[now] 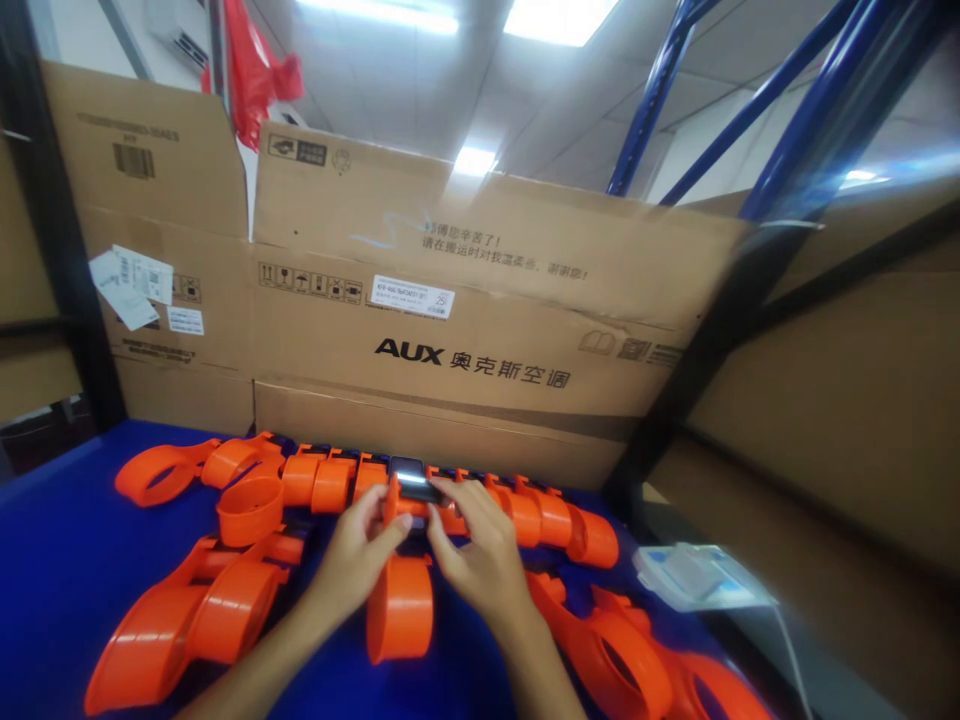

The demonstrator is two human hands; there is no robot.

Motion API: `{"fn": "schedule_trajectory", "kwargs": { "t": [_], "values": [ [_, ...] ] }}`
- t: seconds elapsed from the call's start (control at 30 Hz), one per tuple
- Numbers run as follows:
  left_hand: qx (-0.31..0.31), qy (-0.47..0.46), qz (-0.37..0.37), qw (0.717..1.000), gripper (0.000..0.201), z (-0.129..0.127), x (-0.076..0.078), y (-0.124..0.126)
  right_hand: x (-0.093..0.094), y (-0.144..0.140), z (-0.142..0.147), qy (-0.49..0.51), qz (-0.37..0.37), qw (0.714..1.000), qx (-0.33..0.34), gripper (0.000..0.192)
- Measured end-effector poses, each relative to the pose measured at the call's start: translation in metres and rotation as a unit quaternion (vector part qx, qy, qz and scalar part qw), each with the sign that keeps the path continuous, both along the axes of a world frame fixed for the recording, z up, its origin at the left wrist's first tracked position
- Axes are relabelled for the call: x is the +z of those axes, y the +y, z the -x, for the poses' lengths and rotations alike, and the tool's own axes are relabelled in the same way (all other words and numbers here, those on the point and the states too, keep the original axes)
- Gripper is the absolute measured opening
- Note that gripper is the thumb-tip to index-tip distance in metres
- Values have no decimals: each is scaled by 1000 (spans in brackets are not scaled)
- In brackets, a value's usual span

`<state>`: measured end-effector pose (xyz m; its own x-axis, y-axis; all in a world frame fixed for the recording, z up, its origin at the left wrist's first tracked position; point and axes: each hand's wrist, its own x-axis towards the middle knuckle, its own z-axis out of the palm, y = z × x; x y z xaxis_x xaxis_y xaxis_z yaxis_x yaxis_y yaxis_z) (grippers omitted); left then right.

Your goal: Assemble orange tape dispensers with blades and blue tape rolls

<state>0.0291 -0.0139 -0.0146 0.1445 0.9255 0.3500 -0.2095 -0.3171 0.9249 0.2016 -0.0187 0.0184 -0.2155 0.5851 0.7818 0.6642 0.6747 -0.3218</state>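
Observation:
Both of my hands meet over one orange strap-like wristband device [401,600] lying on the blue table [52,560]. My left hand [356,560] pinches its left edge by the small black screen module [410,480], which glows at the top. My right hand [476,550] has its fingers on the right side of the same module. The looped orange band of this device curls toward me between my wrists.
Several more orange band devices lie in a row behind my hands [525,510], at the left [180,620] and at the right [637,670]. Large cardboard boxes [480,330] wall the back. A white packet [697,575] lies at the right edge.

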Motion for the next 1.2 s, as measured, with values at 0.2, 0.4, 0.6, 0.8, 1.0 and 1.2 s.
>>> {"fn": "schedule_trajectory", "kwargs": {
  "t": [0.2,0.4,0.6,0.8,1.0,1.2],
  "values": [
    [-18,-6,20,1000,26,-3,-4,2,0,-1,2,3,47,998,30,23],
    [-6,-21,78,997,34,3,11,5,0,3,5,98,109,989,36,26],
    [-10,-14,101,995,35,3,18,8,17,-6,-28,321,165,932,-27,36],
    [-40,19,115,992,31,-5,-7,4,14,-61,-77,-5,250,958,-139,25],
    [-53,47,110,991,26,-4,-19,5,-38,-90,-79,-171,335,890,-259,45],
    [-45,40,119,991,29,-3,-21,10,-56,-84,-60,-177,335,888,-260,38]
  ]
}}
